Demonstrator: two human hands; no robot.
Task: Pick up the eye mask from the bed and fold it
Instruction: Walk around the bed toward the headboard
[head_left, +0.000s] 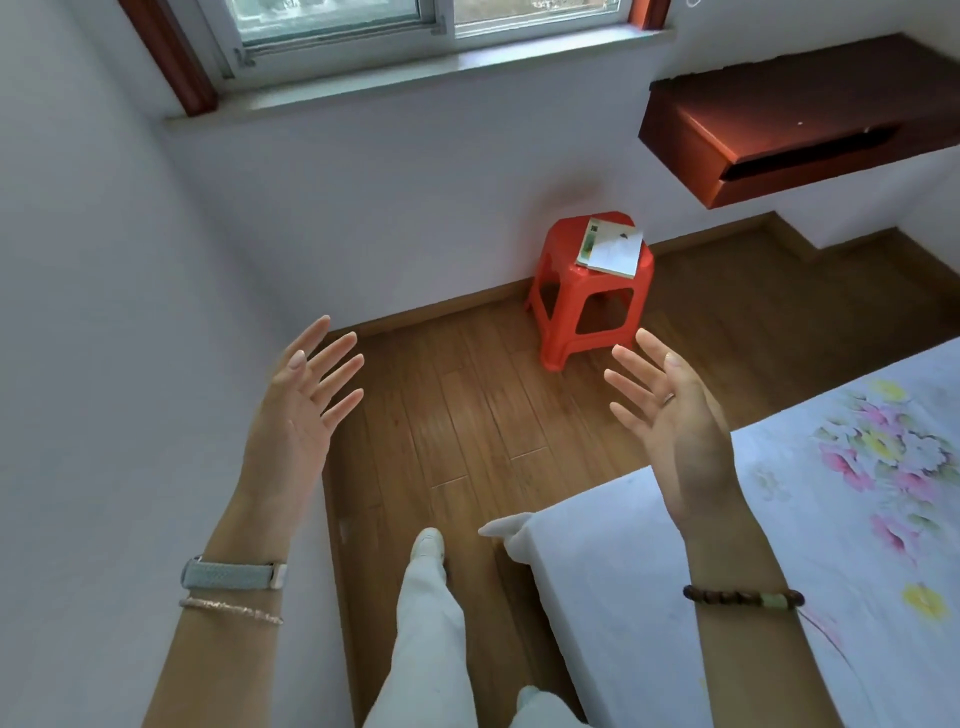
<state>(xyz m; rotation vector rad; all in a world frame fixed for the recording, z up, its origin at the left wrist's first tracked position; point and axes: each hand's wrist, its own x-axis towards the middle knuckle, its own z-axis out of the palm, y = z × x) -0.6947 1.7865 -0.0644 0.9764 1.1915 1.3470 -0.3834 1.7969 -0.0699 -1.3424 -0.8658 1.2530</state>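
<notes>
above the floor, two empty hands

beside the bed (597, 597), the left hand (298, 410) and right hand (675, 415) are raised, palms facing each other, fingers spread, holding nothing. beyond the right hand stands a red stool (566, 312) with papers (613, 249). where the eye mask lies, i cannot tell.

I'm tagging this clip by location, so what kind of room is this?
Most likely a bedroom at home: a bed with a flowered sheet at the right, a wooden floor, a window and a red plastic stool by the wall.
</notes>
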